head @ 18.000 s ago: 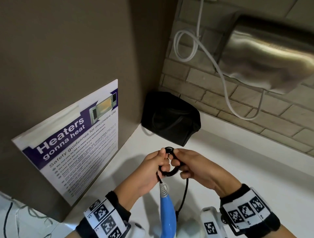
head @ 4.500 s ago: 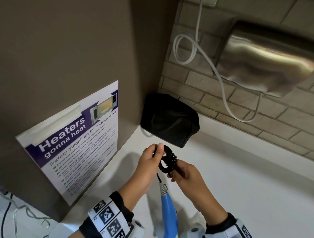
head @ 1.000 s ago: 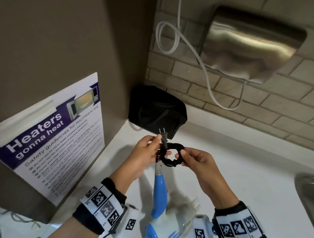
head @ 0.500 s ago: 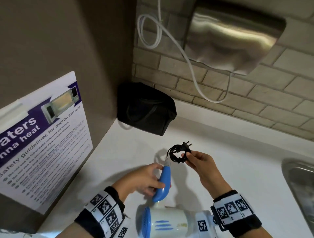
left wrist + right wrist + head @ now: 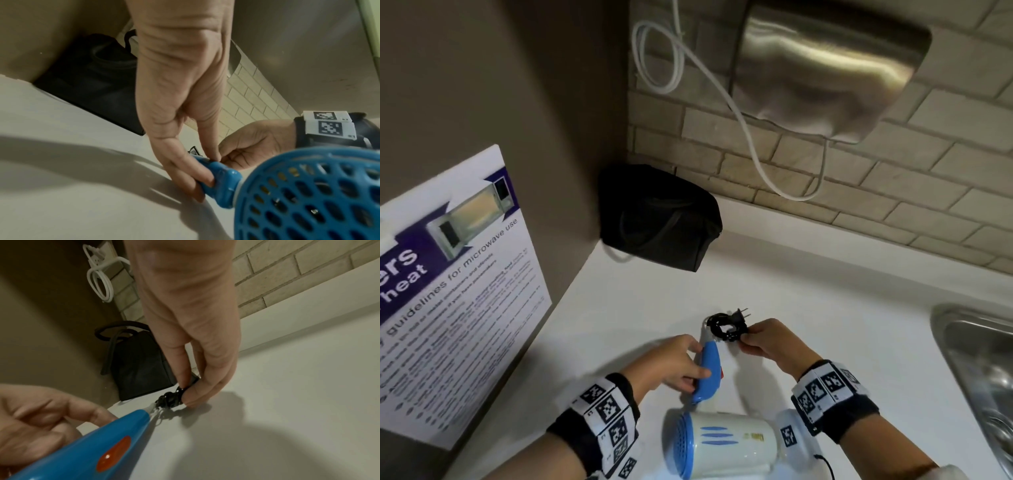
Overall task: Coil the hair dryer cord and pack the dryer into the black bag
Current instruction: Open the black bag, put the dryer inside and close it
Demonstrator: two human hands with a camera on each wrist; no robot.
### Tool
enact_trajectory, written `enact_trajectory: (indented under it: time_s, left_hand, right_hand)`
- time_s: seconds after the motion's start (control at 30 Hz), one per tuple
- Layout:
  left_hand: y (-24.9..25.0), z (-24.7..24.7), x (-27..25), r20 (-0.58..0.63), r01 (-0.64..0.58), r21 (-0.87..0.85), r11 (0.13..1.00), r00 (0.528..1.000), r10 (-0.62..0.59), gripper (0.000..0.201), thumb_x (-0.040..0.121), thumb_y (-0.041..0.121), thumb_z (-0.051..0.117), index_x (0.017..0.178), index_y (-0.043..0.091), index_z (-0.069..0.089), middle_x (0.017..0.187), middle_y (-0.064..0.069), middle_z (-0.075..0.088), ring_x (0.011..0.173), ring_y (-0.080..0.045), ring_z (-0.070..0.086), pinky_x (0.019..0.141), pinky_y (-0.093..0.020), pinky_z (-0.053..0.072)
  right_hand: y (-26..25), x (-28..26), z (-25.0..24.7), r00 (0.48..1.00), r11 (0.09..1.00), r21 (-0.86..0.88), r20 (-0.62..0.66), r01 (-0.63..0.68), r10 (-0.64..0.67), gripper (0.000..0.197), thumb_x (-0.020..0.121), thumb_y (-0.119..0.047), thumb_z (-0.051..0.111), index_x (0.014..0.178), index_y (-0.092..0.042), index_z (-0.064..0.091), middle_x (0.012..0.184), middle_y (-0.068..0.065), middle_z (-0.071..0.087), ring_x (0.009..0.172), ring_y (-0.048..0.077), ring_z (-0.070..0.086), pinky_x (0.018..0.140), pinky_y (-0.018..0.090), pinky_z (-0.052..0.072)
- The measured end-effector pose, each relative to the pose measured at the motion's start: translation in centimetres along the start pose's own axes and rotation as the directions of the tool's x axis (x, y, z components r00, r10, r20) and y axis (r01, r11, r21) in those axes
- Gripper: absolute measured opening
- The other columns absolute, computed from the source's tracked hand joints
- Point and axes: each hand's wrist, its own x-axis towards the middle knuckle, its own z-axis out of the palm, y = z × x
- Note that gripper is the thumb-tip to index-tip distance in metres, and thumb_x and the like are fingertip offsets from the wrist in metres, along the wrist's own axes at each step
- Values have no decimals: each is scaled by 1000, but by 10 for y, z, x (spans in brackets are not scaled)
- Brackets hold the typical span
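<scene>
The white and blue hair dryer (image 5: 726,445) lies on the white counter (image 5: 842,325), its blue handle (image 5: 707,371) pointing away from me. My left hand (image 5: 671,366) grips that handle (image 5: 213,180) from the left. The black cord is wound into a small coil (image 5: 727,327) at the handle's tip, with the plug (image 5: 741,313) sticking up. My right hand (image 5: 767,337) pinches the coil (image 5: 170,398) from the right. The black bag (image 5: 657,219) stands in the back corner, beyond both hands.
A steel sink (image 5: 983,370) is set into the counter at the right. A steel hand dryer (image 5: 825,65) with a white cable (image 5: 674,65) hangs on the brick wall. A microwave safety poster (image 5: 452,281) is fixed to the brown panel at the left.
Earlier both hands held the coil up in the air. Now the dryer lies lower on the counter, my left hand has shifted onto the blue handle, and my right hand alone keeps the coil.
</scene>
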Motion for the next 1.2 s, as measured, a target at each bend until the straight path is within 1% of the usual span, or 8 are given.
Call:
enact_trajectory:
  time_s: [0.27, 0.37, 0.47, 0.6, 0.73, 0.87, 1.03, 1.2]
  left_hand:
    - [-3, -3, -2, -44, -5, 37, 999, 999, 7, 47, 86, 14, 69, 126, 9, 46, 110, -15, 64, 91, -24, 70, 79, -29, 59]
    - [-4, -10, -8, -73, -14, 74, 997, 997, 20, 38, 87, 23, 67, 120, 14, 50, 114, -14, 65, 94, -23, 70, 83, -30, 58]
    - [-11, -20, -21, -99, -71, 115, 991, 992, 82, 32, 85, 33, 67, 112, 21, 53, 113, -7, 62, 97, -20, 69, 89, -35, 56]
    - [-25, -38, -46, -178, -122, 185, 975, 972, 155, 32, 84, 36, 68, 111, 23, 58, 109, -1, 65, 96, -19, 65, 87, -32, 52]
    - [-38, -55, -70, -254, -122, 200, 972, 952, 171, 32, 85, 35, 67, 112, 20, 60, 109, -1, 66, 102, -16, 64, 88, -31, 51]
    - [-45, -68, -90, -324, -130, 249, 960, 923, 209, 31, 88, 36, 63, 116, 22, 59, 106, 7, 64, 96, -1, 61, 81, -18, 51]
    - [-44, -76, -108, -393, -139, 304, 942, 883, 257, 31, 89, 38, 61, 117, 24, 60, 110, 8, 67, 96, 3, 61, 64, -1, 43]
    - [-40, -77, -113, -427, -198, 362, 911, 834, 351, 27, 91, 33, 60, 116, 22, 61, 111, 9, 67, 95, 2, 61, 70, 0, 44]
  right_hand:
    - [-16, -22, 2, 1000, 912, -410, 4, 1, 0, 26, 88, -15, 51, 67, -6, 64, 72, 9, 66, 65, 19, 61, 77, 30, 56]
    - [-29, -38, 3, 991, 784, -609, 41, 124, -125, 28, 89, -18, 47, 66, -8, 62, 73, 6, 66, 66, 18, 61, 69, 28, 52]
    - [-51, -52, 13, 950, 583, -762, 137, 282, -280, 27, 92, -20, 43, 86, -7, 65, 95, 9, 69, 89, 25, 64, 74, 30, 46]
    - [-88, -41, 31, 848, 544, -701, 168, 460, -502, 36, 95, -30, 49, 129, -21, 54, 119, 4, 61, 102, 18, 61, 84, 22, 43]
    - [-118, -3, 45, 704, 475, -688, 72, 548, -707, 60, 90, -26, 58, 144, -15, 34, 138, 14, 41, 119, 30, 52, 97, 31, 41]
    - [-145, 29, 56, 617, 452, -707, -29, 544, -787, 72, 85, -20, 65, 145, -7, 28, 142, 21, 36, 125, 38, 44, 104, 43, 39]
    - [-160, 51, 63, 613, 453, -789, -125, 416, -780, 59, 86, -19, 60, 140, -11, 37, 135, 22, 45, 114, 43, 49, 94, 47, 41]
    - [-158, 47, 55, 510, 495, -667, -195, 557, -838, 27, 89, -4, 53, 115, -3, 61, 109, 25, 57, 88, 42, 58, 73, 29, 39]
